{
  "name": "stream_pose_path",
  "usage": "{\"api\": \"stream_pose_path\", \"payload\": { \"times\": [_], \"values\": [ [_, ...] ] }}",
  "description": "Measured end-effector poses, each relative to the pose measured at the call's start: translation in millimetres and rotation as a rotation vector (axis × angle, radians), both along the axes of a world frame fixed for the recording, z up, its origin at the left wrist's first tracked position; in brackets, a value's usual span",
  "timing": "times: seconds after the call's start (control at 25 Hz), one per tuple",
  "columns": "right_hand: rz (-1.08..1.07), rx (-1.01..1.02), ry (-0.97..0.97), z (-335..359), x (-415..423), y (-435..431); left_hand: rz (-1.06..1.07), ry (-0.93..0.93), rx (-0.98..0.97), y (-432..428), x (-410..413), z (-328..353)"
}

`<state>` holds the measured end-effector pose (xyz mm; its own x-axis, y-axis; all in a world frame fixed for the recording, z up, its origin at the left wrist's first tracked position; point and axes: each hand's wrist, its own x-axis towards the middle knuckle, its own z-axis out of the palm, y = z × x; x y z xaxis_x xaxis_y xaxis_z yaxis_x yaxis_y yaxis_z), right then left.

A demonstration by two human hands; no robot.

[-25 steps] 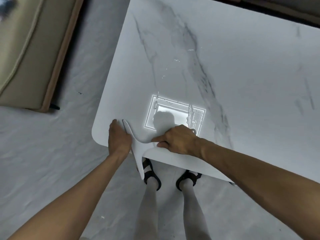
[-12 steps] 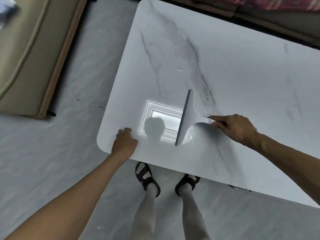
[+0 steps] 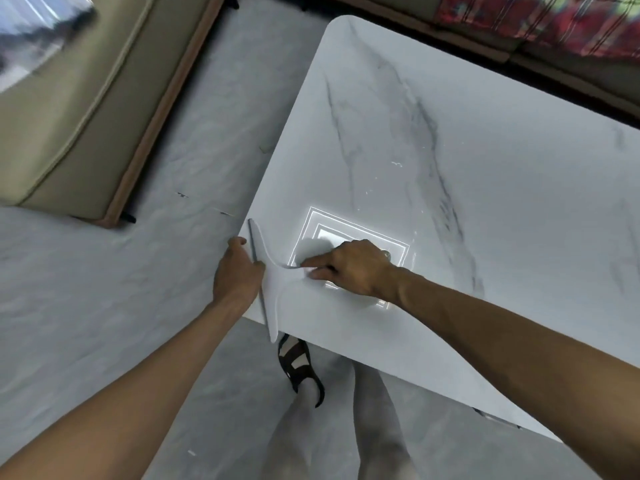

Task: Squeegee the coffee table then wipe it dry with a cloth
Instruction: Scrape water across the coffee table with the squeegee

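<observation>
The white marble coffee table (image 3: 467,174) fills the right side of the view, with a bright ceiling-light reflection near its near-left corner. A white squeegee (image 3: 268,289) lies with its blade along the table's left edge, its lower end sticking out past the corner. My right hand (image 3: 353,268) is shut on the squeegee's handle. My left hand (image 3: 237,275) is cupped against the table's left edge, right beside the blade, holding nothing. No cloth is in view.
A beige sofa (image 3: 79,109) with a wooden base stands on the grey floor at the upper left. A red patterned fabric (image 3: 540,22) lies beyond the table's far edge. My legs and a black sandal (image 3: 299,365) are below the table's near corner.
My right hand has drawn the squeegee leftward across the table from the light reflection to the left edge. My left hand has stayed at that edge.
</observation>
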<state>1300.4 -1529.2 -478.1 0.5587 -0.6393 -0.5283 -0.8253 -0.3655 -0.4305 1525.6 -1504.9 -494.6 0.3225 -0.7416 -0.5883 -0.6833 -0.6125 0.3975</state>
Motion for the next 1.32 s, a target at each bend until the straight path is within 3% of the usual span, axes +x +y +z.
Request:
{"api": "stream_pose_path", "payload": {
  "times": [0.12,0.24,0.44,0.64,0.8,1.04,1.16,1.32],
  "values": [
    [0.03,-0.037,-0.005,-17,1,-25,0.006,0.0,-0.001,-11,-6,-9],
    [-0.131,-0.055,0.007,-14,-62,-43,-0.023,0.016,0.019,-20,-37,-14],
    [-0.477,-0.007,0.155,7,-219,-41,-0.349,-0.048,0.084,-54,-120,-15],
    [-0.523,-0.054,0.321,40,-304,-32,-0.493,-0.171,0.186,-95,-177,-23],
    [-0.622,-0.155,0.109,43,-280,-104,-0.498,-0.184,0.253,-107,-189,-35],
    [-0.807,-0.134,-0.135,2,-178,-264,-0.479,-0.109,0.28,-116,-179,-43],
    [-0.72,-0.168,-0.052,-16,-173,-269,-0.494,-0.109,0.301,-117,-180,-44],
    [-0.59,-0.164,-0.003,-17,-228,-192,-0.49,-0.105,0.34,-121,-183,-42]
  ]
}}
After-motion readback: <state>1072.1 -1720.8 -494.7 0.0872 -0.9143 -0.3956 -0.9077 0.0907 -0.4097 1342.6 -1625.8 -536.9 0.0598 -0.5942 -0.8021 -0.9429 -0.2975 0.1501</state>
